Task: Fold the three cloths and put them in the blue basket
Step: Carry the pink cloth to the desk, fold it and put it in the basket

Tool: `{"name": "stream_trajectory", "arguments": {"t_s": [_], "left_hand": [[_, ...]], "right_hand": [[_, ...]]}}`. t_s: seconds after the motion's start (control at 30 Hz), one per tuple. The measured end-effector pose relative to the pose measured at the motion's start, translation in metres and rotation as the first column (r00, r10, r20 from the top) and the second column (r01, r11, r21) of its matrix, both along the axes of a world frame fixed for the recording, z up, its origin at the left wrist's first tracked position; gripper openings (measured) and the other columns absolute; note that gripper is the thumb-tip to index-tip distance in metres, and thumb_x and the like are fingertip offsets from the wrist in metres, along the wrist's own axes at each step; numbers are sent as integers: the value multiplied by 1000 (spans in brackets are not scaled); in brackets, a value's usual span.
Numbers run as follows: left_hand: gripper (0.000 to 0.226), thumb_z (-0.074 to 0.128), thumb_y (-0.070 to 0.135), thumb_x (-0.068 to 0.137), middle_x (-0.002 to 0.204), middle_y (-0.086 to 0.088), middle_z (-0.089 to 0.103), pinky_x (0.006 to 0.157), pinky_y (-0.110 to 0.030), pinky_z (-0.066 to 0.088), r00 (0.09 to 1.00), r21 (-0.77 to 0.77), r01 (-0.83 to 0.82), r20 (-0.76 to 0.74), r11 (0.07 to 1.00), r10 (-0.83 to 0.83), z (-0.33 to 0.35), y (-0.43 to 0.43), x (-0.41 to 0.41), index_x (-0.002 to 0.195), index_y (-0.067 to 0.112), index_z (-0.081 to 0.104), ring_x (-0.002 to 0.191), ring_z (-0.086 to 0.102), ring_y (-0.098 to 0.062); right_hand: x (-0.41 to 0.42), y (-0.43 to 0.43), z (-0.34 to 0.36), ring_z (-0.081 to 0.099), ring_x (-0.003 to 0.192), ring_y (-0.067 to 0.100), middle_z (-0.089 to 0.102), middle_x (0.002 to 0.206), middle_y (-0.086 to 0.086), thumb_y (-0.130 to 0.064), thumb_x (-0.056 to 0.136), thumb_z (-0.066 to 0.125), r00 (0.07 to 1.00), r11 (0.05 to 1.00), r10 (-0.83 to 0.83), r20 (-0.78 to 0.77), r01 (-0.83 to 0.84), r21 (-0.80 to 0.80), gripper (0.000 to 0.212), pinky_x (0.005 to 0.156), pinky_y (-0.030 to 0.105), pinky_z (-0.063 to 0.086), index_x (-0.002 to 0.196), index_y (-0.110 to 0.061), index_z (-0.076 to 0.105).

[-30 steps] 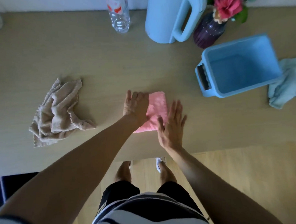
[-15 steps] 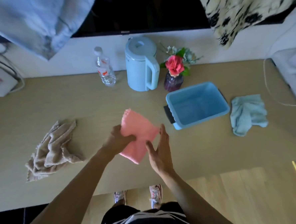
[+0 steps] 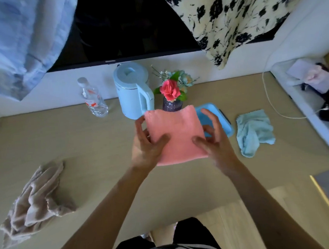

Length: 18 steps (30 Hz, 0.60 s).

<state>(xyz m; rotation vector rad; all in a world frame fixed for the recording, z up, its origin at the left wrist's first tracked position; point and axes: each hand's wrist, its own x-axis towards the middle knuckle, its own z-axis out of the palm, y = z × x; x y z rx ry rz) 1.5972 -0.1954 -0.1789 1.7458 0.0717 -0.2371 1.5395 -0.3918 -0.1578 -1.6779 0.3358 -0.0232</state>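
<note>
A folded pink cloth is held flat in the air above the table, in front of the blue basket. My left hand grips its left edge and my right hand grips its right edge. The cloth hides most of the basket; only its right side shows. A crumpled beige cloth lies at the left of the table. Right of the basket lies a crumpled light blue cloth.
A light blue kettle, a plastic water bottle and a vase with a red flower stand along the back of the table. A white cable runs at the right. The table's front edge is near my body.
The pink cloth was pressed flat on the table, then lifted; now both hands hold it raised and shifted right, toward the basket. The camera has tilted up.
</note>
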Motion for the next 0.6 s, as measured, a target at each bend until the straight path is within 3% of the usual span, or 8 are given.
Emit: {"name": "stream_trajectory", "arguments": {"t_s": [0.07, 0.1, 0.2, 0.27, 0.37, 0.47, 0.6], "left_hand": [[89, 78, 24, 82, 104, 7, 71, 73, -32, 59, 995, 55, 58, 74, 997, -62, 2, -21, 5, 151, 40, 24, 85, 70, -14], [84, 75, 20, 84, 108, 7, 69, 73, -28, 56, 988, 100, 82, 120, 992, -94, 3, -30, 7, 151, 41, 28, 88, 68, -16], [51, 73, 16, 84, 108, 6, 63, 69, -15, 44, 970, 268, 133, 165, 954, -181, -3, -68, 22, 131, 29, 60, 96, 63, -20], [40, 75, 16, 82, 112, -1, 63, 74, -21, 46, 969, 322, 186, 97, 928, -227, -16, -91, 32, 121, 25, 70, 100, 64, -25], [56, 82, 20, 77, 134, -5, 55, 94, -22, 43, 956, 387, 280, -32, 878, -290, -42, -122, 45, 130, 22, 63, 119, 58, -25], [74, 86, 21, 72, 140, -10, 48, 99, -21, 34, 941, 442, 337, -140, 831, -306, -68, -146, 52, 139, 19, 55, 128, 50, -27], [80, 83, 19, 75, 147, -13, 36, 108, -29, 33, 922, 489, 384, -245, 783, -299, -92, -161, 53, 146, 18, 46, 132, 44, -29]], "right_hand": [[8, -32, 9, 63, 86, 3, 66, 116, -3, -5, 81, 71, 997, 982, 79, -2, -78, -174, 57, 73, 20, 50, 132, -26, 57], [14, -47, 11, 62, 80, 0, 66, 119, -7, -2, 83, 71, 991, 961, 131, -35, -135, -242, 48, 71, 18, 49, 125, -25, 63], [38, -89, 8, 57, 64, -2, 67, 115, -3, -2, 84, 70, 964, 888, 206, -169, -256, -381, 40, 61, 12, 41, 112, -30, 72], [57, -110, 2, 54, 61, -1, 68, 107, -3, -4, 81, 70, 941, 799, 226, -252, -327, -506, 41, 57, 11, 37, 111, -32, 73], [81, -130, -16, 61, 81, 17, 66, 106, 0, -7, 80, 64, 886, 600, 229, -404, -455, -658, 45, 70, 25, 46, 115, -33, 71], [100, -137, -42, 63, 108, 32, 63, 120, 9, -7, 80, 59, 844, 421, 258, -470, -536, -732, 48, 91, 37, 52, 120, -32, 68], [117, -134, -67, 62, 105, 39, 56, 119, 15, -5, 85, 51, 797, 243, 276, -538, -599, -763, 48, 92, 41, 50, 128, -24, 58]]}}
